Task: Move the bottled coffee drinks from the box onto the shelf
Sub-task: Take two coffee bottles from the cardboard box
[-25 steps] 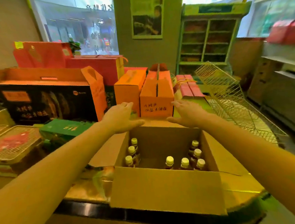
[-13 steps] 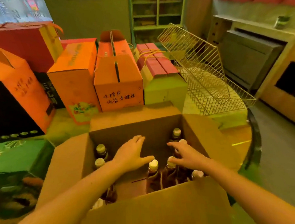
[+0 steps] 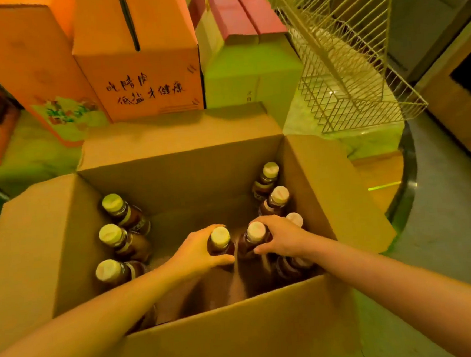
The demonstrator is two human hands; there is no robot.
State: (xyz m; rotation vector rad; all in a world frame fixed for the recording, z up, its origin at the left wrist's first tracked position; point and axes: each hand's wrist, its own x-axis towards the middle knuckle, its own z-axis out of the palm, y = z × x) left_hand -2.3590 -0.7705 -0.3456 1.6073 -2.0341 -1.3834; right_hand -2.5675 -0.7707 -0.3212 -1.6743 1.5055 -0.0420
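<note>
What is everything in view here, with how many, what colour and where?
Cardboard box: one, brown, open, directly in front.
Bottles: eight visible, dark with pale caps, inside the cardboard box.
Orange boxes: three, orange, behind the cardboard box.
Pink box: one, pink over green, right of the orange boxes.
Wire rack: one, pale, upper right.
Left hand: one, fingers round a middle bottle's neck.
Right hand: one, fingers round the bottle beside it.

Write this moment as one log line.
grasp | left hand: grips middle-left bottle | right hand: grips middle-right bottle | both inside box
</note>
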